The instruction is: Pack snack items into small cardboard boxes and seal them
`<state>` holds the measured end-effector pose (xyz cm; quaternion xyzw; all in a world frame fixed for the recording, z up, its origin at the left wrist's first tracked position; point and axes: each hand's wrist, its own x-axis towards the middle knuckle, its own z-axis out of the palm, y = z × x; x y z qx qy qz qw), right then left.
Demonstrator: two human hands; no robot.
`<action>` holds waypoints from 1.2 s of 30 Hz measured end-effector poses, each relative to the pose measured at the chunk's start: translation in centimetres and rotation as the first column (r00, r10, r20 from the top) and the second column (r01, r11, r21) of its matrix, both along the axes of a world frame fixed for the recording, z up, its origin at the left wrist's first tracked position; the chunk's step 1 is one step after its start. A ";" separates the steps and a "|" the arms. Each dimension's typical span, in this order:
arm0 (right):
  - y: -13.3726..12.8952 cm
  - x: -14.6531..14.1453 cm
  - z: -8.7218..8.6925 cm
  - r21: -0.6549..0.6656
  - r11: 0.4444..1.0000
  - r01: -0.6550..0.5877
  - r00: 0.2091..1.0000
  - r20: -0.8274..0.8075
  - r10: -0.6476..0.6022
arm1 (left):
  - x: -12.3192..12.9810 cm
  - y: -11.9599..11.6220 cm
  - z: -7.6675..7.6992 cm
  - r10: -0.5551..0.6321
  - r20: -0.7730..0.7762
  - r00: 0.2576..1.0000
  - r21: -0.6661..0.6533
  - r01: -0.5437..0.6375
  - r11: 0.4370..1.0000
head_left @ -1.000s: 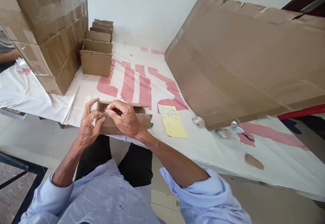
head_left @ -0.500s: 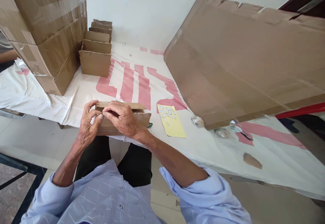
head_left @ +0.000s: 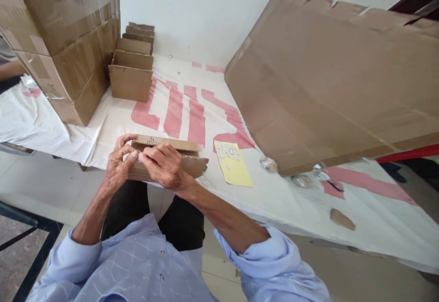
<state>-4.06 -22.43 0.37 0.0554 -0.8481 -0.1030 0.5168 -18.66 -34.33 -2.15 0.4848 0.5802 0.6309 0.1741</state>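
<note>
A small open cardboard box (head_left: pixel 195 166) lies at the table's front edge, its top flaps raised. My left hand (head_left: pixel 120 162) is at the box's left end, thumb and forefinger pinched at its upper edge, other fingers against the flap. Close beside it, my right hand (head_left: pixel 164 165) is closed over the front flap, its fingertips meeting the left thumb. Whatever lies between the fingertips is too small to make out. To the right of the box is a yellow sheet (head_left: pixel 240 172) with several small clear pieces on it.
Tall taped cartons (head_left: pixel 73 64) stand at the left, beside a row of open small boxes (head_left: pixel 130 82). A large cardboard sheet (head_left: pixel 329 82) leans at the right. Tape rolls (head_left: pixel 269 165) and a brown scrap (head_left: pixel 342 219) lie on the cloth. Another person's arm (head_left: pixel 12 70) shows far left.
My right hand has curled more and shifted slightly right and down at the front flap. My left hand stays pinched at the box's left end. The view has shifted slightly.
</note>
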 end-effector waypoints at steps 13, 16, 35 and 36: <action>0.1 0.5 -0.9 -0.002 1.000 -0.021 0.996 0.088 0.021 | 0.1 0.0 0.2 0.016 -0.035 0.999 -0.007 -0.016 1.000; 0.0 0.7 -1.2 -0.047 0.998 -0.035 0.993 0.114 0.040 | 0.1 0.0 0.3 0.021 -0.051 0.998 0.007 -0.021 1.000; -1.1 1.0 -1.2 -0.260 0.965 -0.029 0.997 0.064 0.047 | -0.4 0.0 2.0 -0.040 -0.190 0.981 -0.043 0.032 0.999; -1.1 1.0 -1.4 -0.246 0.968 -0.040 0.997 0.055 0.055 | -0.3 0.1 2.0 -0.025 -0.191 0.981 -0.035 0.019 0.999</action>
